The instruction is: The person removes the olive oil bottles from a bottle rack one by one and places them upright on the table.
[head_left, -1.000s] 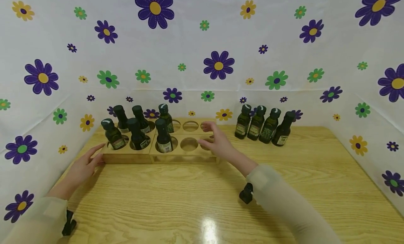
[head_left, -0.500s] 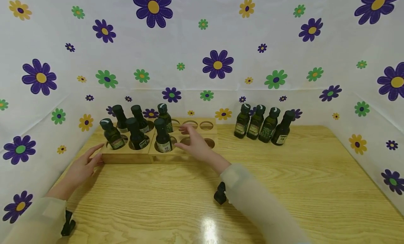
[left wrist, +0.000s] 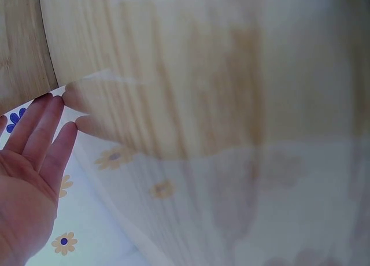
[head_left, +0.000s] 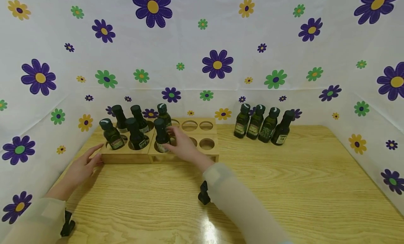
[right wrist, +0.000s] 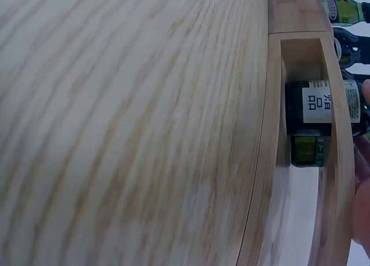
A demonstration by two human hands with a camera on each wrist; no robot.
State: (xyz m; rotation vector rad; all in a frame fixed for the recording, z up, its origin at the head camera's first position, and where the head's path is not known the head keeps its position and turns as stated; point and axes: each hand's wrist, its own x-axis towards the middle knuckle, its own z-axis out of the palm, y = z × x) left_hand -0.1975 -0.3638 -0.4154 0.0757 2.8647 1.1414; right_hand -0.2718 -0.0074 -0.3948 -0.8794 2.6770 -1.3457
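dark bottle (head_left: 162, 137) now reached by right hand (head_left: 183, 146); left hand (head_left: 82, 166) unmoved.

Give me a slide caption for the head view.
Right hand reaches a bottle in the wooden rack; left hand rests at its end.

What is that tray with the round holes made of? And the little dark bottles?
The rack looks like pale wood, maybe bamboo: fine straight grain and a smooth matt face. The bottles look like dark green glass or hard plastic; they shine a little, so I cannot tell which. Their caps look like black plastic, and their labels like paper.
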